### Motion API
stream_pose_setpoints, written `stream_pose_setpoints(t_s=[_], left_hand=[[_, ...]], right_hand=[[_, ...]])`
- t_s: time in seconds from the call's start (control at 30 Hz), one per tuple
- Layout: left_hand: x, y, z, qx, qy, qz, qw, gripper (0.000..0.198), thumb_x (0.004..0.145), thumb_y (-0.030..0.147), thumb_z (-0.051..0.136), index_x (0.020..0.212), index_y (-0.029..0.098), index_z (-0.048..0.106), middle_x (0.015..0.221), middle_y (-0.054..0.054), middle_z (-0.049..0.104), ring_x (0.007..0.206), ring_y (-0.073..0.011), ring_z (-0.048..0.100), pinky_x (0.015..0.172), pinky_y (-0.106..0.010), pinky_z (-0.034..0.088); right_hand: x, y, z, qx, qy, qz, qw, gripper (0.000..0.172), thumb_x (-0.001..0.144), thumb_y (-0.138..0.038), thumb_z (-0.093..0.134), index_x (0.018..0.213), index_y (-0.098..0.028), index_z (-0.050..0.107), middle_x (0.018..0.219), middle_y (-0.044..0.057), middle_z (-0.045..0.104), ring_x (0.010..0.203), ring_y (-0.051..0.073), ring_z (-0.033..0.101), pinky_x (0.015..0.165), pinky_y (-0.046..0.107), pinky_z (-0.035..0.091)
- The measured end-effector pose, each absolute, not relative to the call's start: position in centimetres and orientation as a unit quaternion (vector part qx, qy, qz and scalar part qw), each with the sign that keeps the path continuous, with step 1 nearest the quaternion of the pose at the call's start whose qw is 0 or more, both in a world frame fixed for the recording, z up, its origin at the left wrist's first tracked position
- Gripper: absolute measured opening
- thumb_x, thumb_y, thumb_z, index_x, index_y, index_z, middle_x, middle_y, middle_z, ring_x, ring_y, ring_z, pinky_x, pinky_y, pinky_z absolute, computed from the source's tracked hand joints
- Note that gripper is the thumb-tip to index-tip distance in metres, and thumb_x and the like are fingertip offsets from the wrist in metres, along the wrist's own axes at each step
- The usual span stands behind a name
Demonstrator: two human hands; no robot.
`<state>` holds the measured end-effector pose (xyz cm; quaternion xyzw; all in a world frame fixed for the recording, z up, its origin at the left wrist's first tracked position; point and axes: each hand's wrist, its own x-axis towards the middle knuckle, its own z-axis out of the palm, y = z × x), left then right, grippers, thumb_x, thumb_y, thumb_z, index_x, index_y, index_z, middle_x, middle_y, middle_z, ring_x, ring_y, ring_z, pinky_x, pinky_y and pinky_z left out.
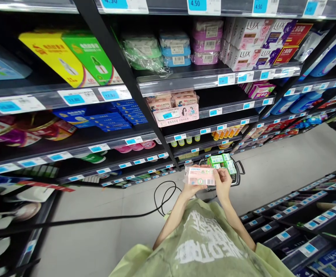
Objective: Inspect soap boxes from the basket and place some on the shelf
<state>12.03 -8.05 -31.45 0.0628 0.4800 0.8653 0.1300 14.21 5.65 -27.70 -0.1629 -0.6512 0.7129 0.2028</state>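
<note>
I hold a flat pink packet (200, 176) with a barcode label in front of my chest. My left hand (189, 188) grips its left end from below, fingers curled round it. My right hand (223, 182) pinches its right end. Just beyond the packet sits a black shopping basket (238, 175) on the floor, holding several green boxes (222, 161). On the shelf ahead stands a pink display tray (176, 113) with similar pink packets.
Dark shelving with blue price tags fills the left and far side, stocked with yellow and green boxes (69, 57), soap boxes (248, 42) and wipes (175, 48). A black cable (162, 200) loops on the grey floor. Another shelf unit (309, 219) stands at my right.
</note>
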Motion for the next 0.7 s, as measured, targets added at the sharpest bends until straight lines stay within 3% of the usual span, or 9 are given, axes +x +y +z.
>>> stream_pose_setpoints(t_s=[0.13, 0.37, 0.7], left_hand=[[12.09, -8.21, -31.41, 0.046, 0.469, 0.87, 0.144, 0.089, 0.055, 0.037, 0.102, 0.132, 0.031, 0.058, 0.148, -0.012, 0.064, 0.143, -0.0372, 0.056, 0.115, -0.057, 0.05], [12.34, -8.2, -31.56, 0.033, 0.458, 0.875, 0.153, 0.096, 0.053, 0.036, 0.103, 0.136, 0.029, 0.056, 0.149, -0.013, 0.064, 0.145, -0.0383, 0.054, 0.119, -0.056, 0.046], [12.42, -8.0, -31.91, 0.071, 0.529, 0.835, 0.136, 0.097, 0.057, 0.058, 0.098, 0.139, 0.033, 0.054, 0.141, -0.013, 0.066, 0.132, -0.0374, 0.064, 0.101, -0.058, 0.059]], right_hand=[[14.25, 5.62, -27.86, -0.163, -0.673, 0.695, 0.193, 0.045, 0.087, -0.058, 0.075, 0.072, -0.021, 0.055, 0.067, -0.002, 0.054, 0.062, 0.013, 0.049, 0.059, 0.026, 0.041], [14.5, 5.64, -27.93, -0.155, -0.681, 0.69, 0.19, 0.05, 0.088, -0.059, 0.073, 0.064, -0.02, 0.052, 0.07, 0.0, 0.058, 0.065, 0.014, 0.049, 0.061, 0.027, 0.041], [14.75, 5.91, -27.67, -0.162, -0.681, 0.688, 0.189, 0.05, 0.086, -0.061, 0.075, 0.063, -0.02, 0.057, 0.071, 0.002, 0.062, 0.065, 0.015, 0.05, 0.058, 0.027, 0.041]])
